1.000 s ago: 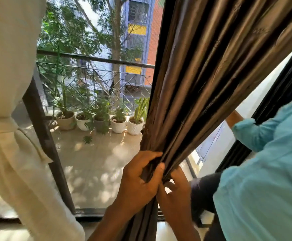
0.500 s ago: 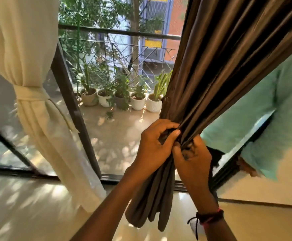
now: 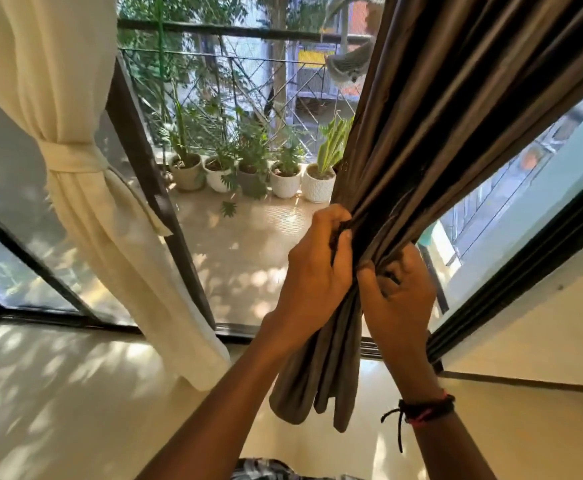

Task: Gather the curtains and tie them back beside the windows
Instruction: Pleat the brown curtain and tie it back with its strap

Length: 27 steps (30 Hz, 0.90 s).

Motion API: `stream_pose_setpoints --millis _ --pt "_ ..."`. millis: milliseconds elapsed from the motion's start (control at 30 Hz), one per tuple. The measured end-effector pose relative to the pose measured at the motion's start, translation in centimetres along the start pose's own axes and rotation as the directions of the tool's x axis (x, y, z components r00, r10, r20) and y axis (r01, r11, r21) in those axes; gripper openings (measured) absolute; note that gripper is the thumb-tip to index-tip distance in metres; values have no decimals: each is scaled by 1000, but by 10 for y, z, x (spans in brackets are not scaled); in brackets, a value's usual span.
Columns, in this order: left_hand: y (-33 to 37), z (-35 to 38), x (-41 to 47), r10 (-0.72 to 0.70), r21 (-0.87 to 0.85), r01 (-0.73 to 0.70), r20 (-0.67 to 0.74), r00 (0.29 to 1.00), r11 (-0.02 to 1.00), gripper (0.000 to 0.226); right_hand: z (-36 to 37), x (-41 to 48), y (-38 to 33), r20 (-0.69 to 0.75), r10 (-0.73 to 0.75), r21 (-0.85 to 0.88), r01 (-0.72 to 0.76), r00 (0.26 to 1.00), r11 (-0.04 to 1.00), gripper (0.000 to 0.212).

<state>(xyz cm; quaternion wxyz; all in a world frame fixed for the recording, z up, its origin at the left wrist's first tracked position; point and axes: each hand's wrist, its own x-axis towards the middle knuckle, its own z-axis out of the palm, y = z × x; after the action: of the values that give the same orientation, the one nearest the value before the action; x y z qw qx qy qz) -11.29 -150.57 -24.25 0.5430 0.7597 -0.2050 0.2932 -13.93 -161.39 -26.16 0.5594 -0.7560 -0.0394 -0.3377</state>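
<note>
The pale cream fabric curtain (image 3: 75,140) on the left is already tied back. The dark brown satin curtain (image 3: 439,116) is gathered, with left hand (image 3: 312,271) and right hand (image 3: 399,296) gripping its bunched folds; no tie is on it yet.

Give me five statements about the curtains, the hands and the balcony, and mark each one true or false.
1. Both hands grip the dark curtain. True: the left hand and right hand clutch the gathered folds.
2. The cream curtain hangs loose and untied. False: a cream tie-back band is wrapped around it.
3. A tie-back band already circles the dark curtain. False: none is visible on it; only the hands hold it together.
4. Potted plants stand in a row on the balcony floor. True.
5. The right wrist is bare. False: it wears a dark wristband with a pink strand.
</note>
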Motion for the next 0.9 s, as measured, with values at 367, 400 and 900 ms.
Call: stream_pose_setpoints --millis 367,400,900 --pt "5 -2 2 33 -29 -31 84 996 999 24 -1 -6 5 29 -35 45 33 999 998 7" --pt "5 -2 3 27 -34 -24 87 996 999 25 -2 -5 6 42 -38 59 36 998 998 7" --pt "2 24 -1 66 115 -76 89 994 990 28 -19 -11 17 78 -2 28 0 997 1000 17"
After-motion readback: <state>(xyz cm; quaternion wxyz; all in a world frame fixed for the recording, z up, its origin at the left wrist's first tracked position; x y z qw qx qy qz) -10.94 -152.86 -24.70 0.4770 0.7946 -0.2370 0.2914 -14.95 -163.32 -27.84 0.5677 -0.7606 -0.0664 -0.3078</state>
